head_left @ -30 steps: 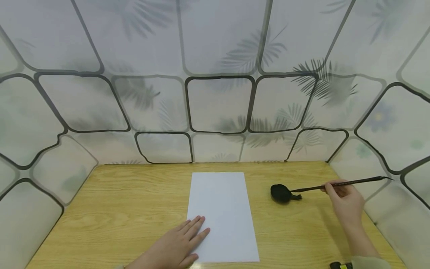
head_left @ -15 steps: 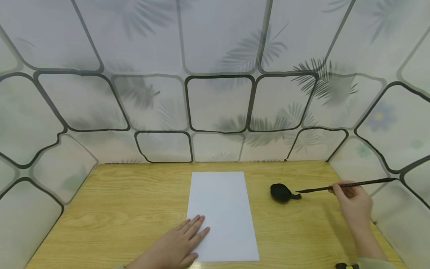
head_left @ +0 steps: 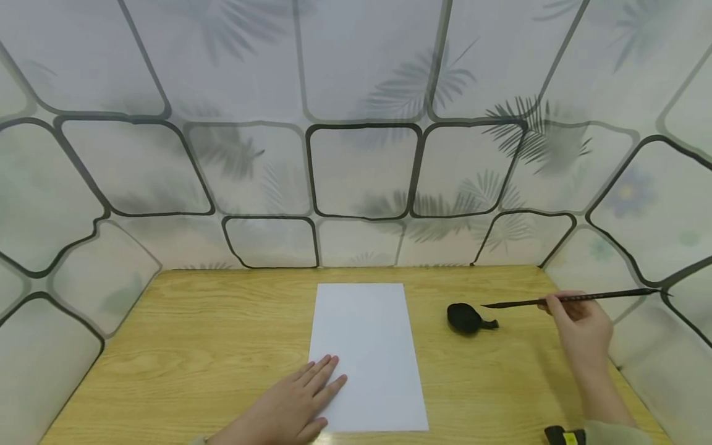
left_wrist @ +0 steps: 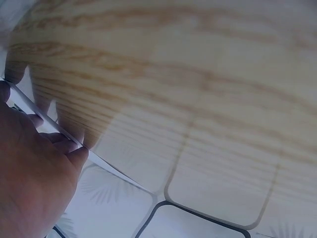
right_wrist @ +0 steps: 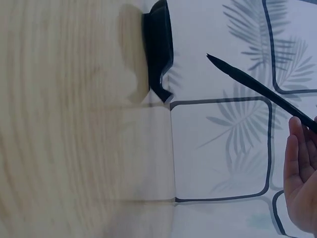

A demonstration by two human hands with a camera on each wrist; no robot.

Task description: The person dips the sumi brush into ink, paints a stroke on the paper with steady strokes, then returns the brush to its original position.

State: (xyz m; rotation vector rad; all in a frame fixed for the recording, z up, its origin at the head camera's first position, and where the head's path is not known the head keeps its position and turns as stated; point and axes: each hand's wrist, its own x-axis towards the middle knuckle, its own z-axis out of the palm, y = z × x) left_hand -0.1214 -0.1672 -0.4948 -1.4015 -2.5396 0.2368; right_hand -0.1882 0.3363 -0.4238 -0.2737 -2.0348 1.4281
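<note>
My right hand (head_left: pixel 584 327) pinches a dark writing brush (head_left: pixel 601 296) by its handle. The brush lies nearly level, its pointed black bristles aimed left, just above and right of a small black inkstone (head_left: pixel 464 318) with a short spout-like handle. In the right wrist view the bristle end (right_wrist: pixel 233 73) hangs clear of the inkstone (right_wrist: pixel 158 47), apart from it. My left hand (head_left: pixel 292 398) rests flat with spread fingers on the lower left edge of a blank white sheet of paper (head_left: pixel 369 352). The left wrist view shows that hand (left_wrist: pixel 39 168) along the paper's edge.
The wood-grain table (head_left: pixel 211 340) carries the paper and inkstone. Patterned cloth-like walls (head_left: pixel 364 173) stand behind it and at both sides. By the right sleeve, a black object with a yellow mark (head_left: pixel 566 436) shows at the bottom edge.
My right hand and the brush shifted right, away from the inkstone, then rose slightly and came back a little left. The left hand and the paper stay put.
</note>
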